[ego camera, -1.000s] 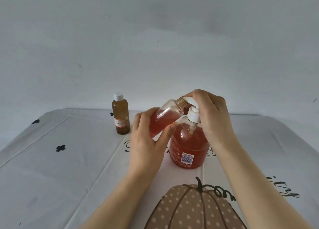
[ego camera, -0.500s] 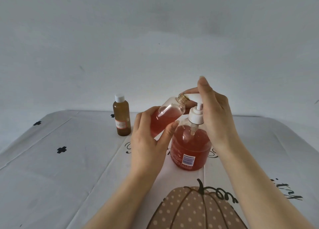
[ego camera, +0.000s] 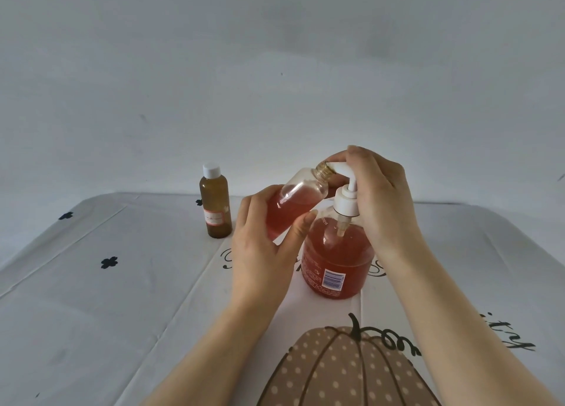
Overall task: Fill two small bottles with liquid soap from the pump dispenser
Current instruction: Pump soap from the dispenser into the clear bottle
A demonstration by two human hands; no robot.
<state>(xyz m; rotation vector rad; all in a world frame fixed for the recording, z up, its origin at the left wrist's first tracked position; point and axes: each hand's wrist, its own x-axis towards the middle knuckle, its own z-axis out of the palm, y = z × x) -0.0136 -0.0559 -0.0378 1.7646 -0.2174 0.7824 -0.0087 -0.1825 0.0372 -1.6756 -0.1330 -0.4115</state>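
Clear bottle (ego camera: 293, 203) is gripped tilted by the left hand (ego camera: 263, 252) so its mouth meets the pump dispenser (ego camera: 336, 258) spout; right hand (ego camera: 382, 200) curls over its head to press. Capped amber bottle (ego camera: 215, 203) stands at ten o'clock.

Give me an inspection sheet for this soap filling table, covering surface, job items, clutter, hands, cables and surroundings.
Surface: white tablecloth, creased, with a pumpkin print and black clover marks.
Job's things: pump dispenser upright, partly full of red soap; clear bottle tilted, open neck at the spout, partly filled; amber bottle upright, white cap on, standing apart at the left rear.
Clutter: nothing seen.
Hands: left hand grips the clear bottle; right hand is curled over the pump head.
Cables: nothing seen.
Surroundings: plain pale wall behind the table.
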